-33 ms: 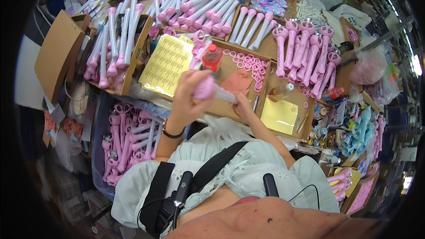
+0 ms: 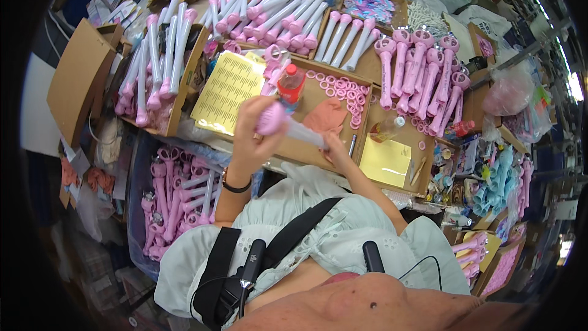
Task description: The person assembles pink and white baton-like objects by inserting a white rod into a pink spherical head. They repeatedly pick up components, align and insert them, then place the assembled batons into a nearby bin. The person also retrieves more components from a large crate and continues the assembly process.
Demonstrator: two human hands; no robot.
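Between my hands is a wand with a pink knob (image 2: pixel 271 119) and a translucent whitish tube (image 2: pixel 304 135), held slantwise over the front of the cardboard tray. My left hand (image 2: pixel 251 132) is closed round the pink end. At the other end, the fingers of my right hand (image 2: pixel 334 151) grip the tube's tip. Just beyond the wand stands a red-capped bottle (image 2: pixel 290 87). An orange cloth (image 2: pixel 324 116) lies in the tray beside my right hand, near a scatter of pink rings (image 2: pixel 349 91). Left of the bottle is a yellow printed sheet (image 2: pixel 228 93).
White-and-pink wands (image 2: pixel 288 15) are heaped at the back, more in a left box (image 2: pixel 199 64). Pink wands (image 2: pixel 419 70) lie at the right. A blue-lined bin (image 2: pixel 136 208) of pink pieces sits at lower left. A second bottle (image 2: pixel 387 129) lies by another yellow sheet (image 2: pixel 386 162).
My left hand and the wand's pink end have shifted slightly left. More of the tube shows between my hands; the right hand has barely moved.
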